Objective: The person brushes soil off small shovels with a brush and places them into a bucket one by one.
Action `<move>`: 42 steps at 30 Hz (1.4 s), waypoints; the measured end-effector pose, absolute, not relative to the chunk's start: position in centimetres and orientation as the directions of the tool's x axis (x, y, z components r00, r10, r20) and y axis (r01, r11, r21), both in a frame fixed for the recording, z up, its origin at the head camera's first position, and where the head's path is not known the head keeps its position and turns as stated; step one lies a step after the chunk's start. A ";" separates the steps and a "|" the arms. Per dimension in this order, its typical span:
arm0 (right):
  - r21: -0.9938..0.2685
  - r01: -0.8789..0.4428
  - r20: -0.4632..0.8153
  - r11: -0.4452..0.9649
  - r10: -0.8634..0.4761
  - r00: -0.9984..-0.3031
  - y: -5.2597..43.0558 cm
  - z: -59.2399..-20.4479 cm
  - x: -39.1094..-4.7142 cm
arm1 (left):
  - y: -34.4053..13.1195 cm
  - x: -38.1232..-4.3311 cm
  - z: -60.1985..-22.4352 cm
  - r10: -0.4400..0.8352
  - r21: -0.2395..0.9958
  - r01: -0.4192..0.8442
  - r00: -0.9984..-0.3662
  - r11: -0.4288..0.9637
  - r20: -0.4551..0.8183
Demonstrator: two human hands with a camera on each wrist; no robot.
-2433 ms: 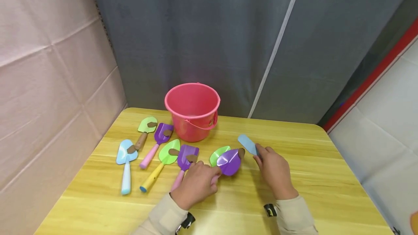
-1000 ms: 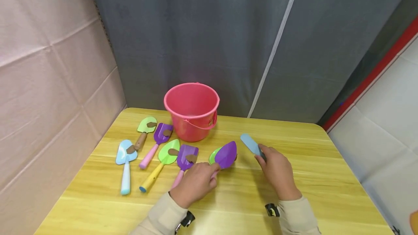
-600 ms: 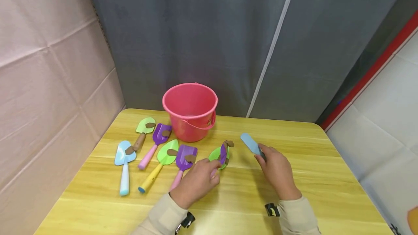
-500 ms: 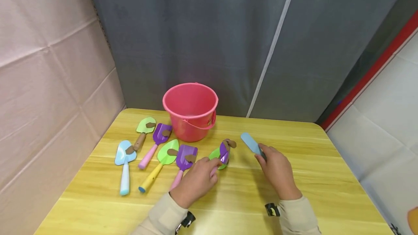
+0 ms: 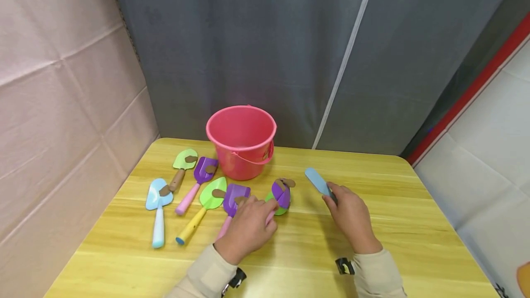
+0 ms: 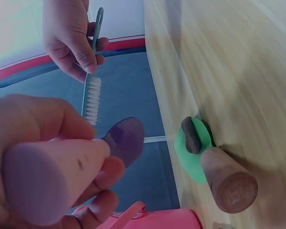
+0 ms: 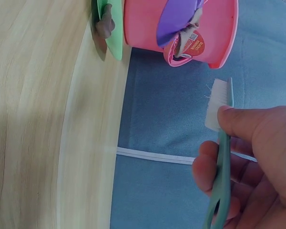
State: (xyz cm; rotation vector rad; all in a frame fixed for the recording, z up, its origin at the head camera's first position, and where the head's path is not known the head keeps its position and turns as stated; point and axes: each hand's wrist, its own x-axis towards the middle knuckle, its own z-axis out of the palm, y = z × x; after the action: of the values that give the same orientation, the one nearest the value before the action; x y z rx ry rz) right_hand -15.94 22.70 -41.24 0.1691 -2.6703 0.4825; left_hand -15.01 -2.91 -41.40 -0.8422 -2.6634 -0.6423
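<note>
My left hand (image 5: 247,229) grips the pink handle (image 6: 43,176) of a small trowel with a purple pointed blade (image 5: 281,194). Brown clay-like lumps (image 5: 285,182) cling to the far side of that blade. Under it in the head view lies a green trowel (image 6: 189,160) with a wooden handle and a brown lump. In my right hand (image 5: 352,217) is a scrubbing brush (image 7: 222,164), blue-green with white bristles (image 7: 216,105). The brush stays apart from the purple blade, off to its right, bristles facing the trowel side.
A pink bucket (image 5: 240,164) stands at the back of the wooden table (image 5: 314,261). To the left lie several trowels with brown lumps: a light blue one (image 5: 158,222), a yellow-handled green one (image 5: 192,226), purple ones (image 5: 204,169) and another green one (image 5: 182,157).
The purple trowel has rolled in my left hand: its broad blade turned edge-on, then partly flat again, with the lumps now towards the top. The brush has shifted only slightly right.
</note>
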 end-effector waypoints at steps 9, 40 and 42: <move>-0.285 -0.306 0.404 0.908 -0.176 -0.898 21.9 -41.4 -15.9 | -3.0 -14.9 -41.5 0.483 0.298 0.600 -0.787 0.742 0.384; -0.248 -0.412 0.412 0.877 -0.289 -0.864 20.6 -41.5 -16.3 | -1.5 -14.7 -41.9 0.523 0.222 0.649 -0.735 0.728 0.431; -0.261 -0.391 0.398 0.883 -0.271 -0.876 20.6 -41.7 -16.4 | -1.5 -14.7 -42.0 0.524 0.226 0.654 -0.731 0.722 0.437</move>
State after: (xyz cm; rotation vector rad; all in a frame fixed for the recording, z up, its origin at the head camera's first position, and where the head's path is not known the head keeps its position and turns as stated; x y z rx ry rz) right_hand -16.45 20.61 -41.68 0.4908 -2.6980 0.4786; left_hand -14.72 -1.50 -41.96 -0.9158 -2.5843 -0.5265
